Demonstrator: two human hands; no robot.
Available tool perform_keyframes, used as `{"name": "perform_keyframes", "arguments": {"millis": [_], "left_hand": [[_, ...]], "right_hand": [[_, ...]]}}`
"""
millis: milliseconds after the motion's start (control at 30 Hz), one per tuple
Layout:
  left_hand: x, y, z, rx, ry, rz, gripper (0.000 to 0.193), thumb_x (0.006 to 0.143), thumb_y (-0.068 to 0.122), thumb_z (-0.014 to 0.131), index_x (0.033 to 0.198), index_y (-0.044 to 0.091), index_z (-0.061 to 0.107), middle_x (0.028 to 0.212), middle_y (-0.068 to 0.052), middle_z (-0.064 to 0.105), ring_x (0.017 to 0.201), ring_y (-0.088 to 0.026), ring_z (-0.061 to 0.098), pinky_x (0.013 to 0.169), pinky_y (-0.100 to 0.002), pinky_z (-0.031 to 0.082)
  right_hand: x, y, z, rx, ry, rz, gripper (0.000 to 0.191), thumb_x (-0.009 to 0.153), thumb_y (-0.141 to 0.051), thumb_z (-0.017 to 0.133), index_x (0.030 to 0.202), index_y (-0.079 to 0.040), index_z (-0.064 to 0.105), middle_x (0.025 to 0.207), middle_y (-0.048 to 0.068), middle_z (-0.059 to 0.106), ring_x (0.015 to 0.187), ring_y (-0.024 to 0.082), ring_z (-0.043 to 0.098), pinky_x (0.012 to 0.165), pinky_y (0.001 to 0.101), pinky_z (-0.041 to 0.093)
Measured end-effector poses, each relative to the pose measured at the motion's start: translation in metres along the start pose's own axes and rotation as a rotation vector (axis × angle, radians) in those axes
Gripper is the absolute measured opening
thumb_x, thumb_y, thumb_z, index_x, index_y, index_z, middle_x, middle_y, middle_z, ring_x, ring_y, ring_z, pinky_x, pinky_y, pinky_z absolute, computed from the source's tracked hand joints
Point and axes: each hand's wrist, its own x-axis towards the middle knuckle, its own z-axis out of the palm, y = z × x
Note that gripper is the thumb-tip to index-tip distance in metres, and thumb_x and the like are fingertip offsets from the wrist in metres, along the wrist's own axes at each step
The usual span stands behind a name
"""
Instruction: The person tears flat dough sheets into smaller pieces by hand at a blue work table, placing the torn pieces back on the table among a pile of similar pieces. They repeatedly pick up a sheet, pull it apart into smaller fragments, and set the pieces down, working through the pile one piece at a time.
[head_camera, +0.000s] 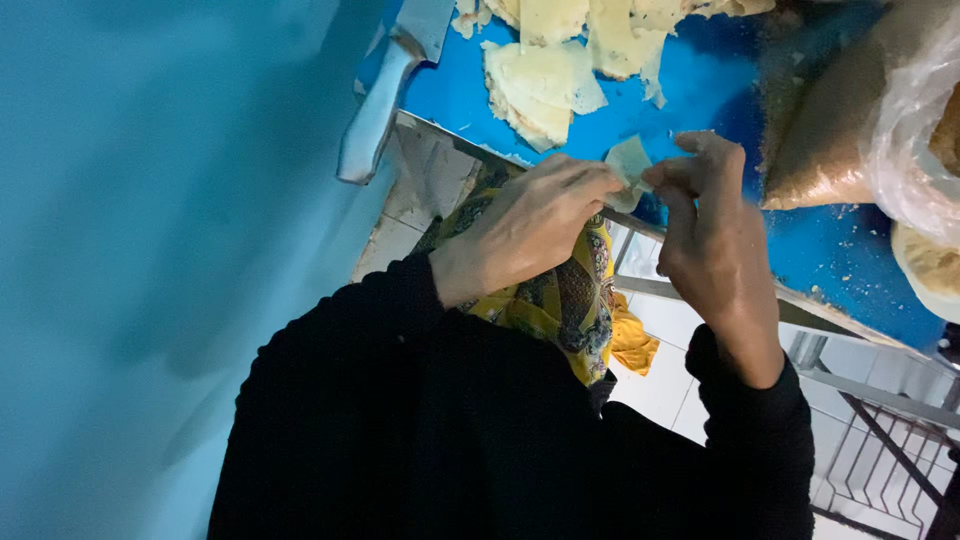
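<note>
Both hands are pinching one small, pale, thin square of dough sheet between their fingertips: the left hand is gripping its near edge and the right hand its far edge, just above the rim of the blue tabletop. Beyond them, a stack of pale triangular dough sheets is lying on the tabletop, with a steel cleaver hanging over the edge and a clear plastic bag of brownish crumbs to the right. The sheet looks fragile; pulling unevenly could tear it, and the overhanging cleaver could slip off if knocked.
</note>
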Motion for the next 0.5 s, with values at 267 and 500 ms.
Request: {"name": "perform_keyframes", "arguments": {"millis": [267,500], "left_hand": [[0.011,-0.02,0.003,0.194,-0.008,0.153,0.022,0.09,0.0,0.069,0.112,0.003,0.071,0.117,-0.007,0.072,0.106,-0.026,0.063,0.095,-0.037,0.055],[0.019,-0.029,0.002,0.173,0.054,0.23,0.02,0.097,0.0,0.067,0.116,-0.003,0.069,0.099,-0.008,0.071,0.097,-0.025,0.062,0.084,-0.036,0.054]], "right_hand": [[0.003,-0.003,0.012,-0.1,0.011,-0.125,0.057,0.103,0.006,0.067,0.149,-0.001,0.034,0.116,0.022,0.074,0.107,0.034,0.075,0.081,0.0409,0.061],[-0.001,0.005,0.011,-0.172,-0.003,-0.153,0.085,0.094,0.001,0.079,0.161,-0.008,0.027,0.116,0.018,0.075,0.109,0.033,0.075,0.087,0.041,0.061]]}}
